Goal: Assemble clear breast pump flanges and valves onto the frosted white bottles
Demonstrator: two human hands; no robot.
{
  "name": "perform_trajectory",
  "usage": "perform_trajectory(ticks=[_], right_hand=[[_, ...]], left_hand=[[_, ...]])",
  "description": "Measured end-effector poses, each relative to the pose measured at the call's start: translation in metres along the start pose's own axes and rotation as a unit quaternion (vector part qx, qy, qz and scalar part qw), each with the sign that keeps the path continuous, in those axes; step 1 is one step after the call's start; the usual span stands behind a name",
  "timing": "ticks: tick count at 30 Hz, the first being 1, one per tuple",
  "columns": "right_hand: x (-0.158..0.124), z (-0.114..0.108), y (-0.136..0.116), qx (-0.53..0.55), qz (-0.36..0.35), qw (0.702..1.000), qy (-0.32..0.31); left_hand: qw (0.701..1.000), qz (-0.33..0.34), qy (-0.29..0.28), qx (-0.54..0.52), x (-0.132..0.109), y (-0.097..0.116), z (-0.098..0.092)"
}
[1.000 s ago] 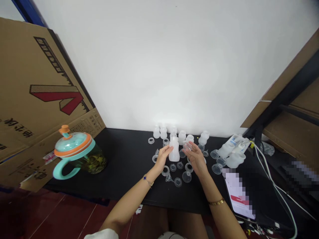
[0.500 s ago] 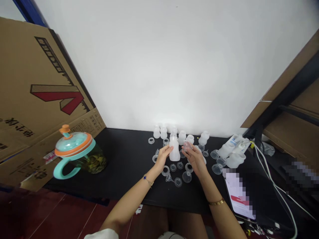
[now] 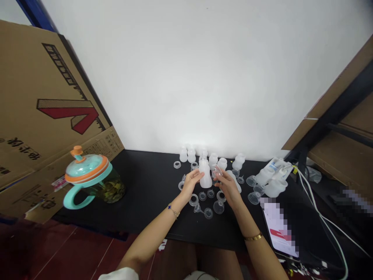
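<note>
Left hand (image 3: 190, 185) half open, fingers (image 3: 197, 176) against frosted plastic baby bottle (image 3: 206, 175); bottle upright at hand's 2 o'clock, firmness of hold unclear. Right hand (image 3: 229, 188) nearly closed, pinching small clear part (image 3: 217, 173) at its 10 o'clock. Loose clear rings (image 3: 221, 196) lay on black table (image 3: 151, 202) below hands.

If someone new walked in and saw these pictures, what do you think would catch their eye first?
The eye would probably go first to the middle of the black table, where the left hand rests against a frosted bottle and the right hand holds a small clear piece, among scattered clear rings. Further left, a teal-and-orange lidded jug stands out for its colour, in front of a large cardboard box printed with a red mark.
</note>
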State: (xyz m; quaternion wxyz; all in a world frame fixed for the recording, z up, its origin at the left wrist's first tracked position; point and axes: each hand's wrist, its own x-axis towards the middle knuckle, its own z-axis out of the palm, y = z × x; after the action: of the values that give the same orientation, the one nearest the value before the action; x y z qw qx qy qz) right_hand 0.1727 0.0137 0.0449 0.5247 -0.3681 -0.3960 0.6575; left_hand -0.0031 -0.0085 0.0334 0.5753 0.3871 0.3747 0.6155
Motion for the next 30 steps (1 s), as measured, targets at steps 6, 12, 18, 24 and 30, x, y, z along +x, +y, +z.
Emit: perform_trajectory(ticks=[6, 12, 18, 24, 30], right_hand=[[0.0002, -0.0006, 0.0005, -0.009, -0.005, 1.0, 0.0], [-0.0015, 0.001, -0.0031, -0.031, 0.0, 0.999, 0.01], [-0.0018, 0.0013, -0.0033, -0.041, -0.004, 0.999, -0.003], [-0.0008, 0.0029, 0.0015, -0.064, -0.007, 0.998, -0.015], [-0.0005, 0.0023, 0.001, -0.067, -0.008, 0.998, -0.011]], left_hand=[[1.0, -0.004, -0.002, -0.004, -0.0004, -0.0006, 0.0001], [1.0, -0.004, 0.008, -0.004, 0.0, 0.003, 0.0006], [1.0, -0.006, 0.01, 0.001, 0.0014, 0.0028, -0.0008], [1.0, 0.003, 0.0, 0.013, 0.0027, 0.0022, -0.0024], [1.0, 0.0, -0.005, 0.021, 0.002, 0.0033, -0.0029]])
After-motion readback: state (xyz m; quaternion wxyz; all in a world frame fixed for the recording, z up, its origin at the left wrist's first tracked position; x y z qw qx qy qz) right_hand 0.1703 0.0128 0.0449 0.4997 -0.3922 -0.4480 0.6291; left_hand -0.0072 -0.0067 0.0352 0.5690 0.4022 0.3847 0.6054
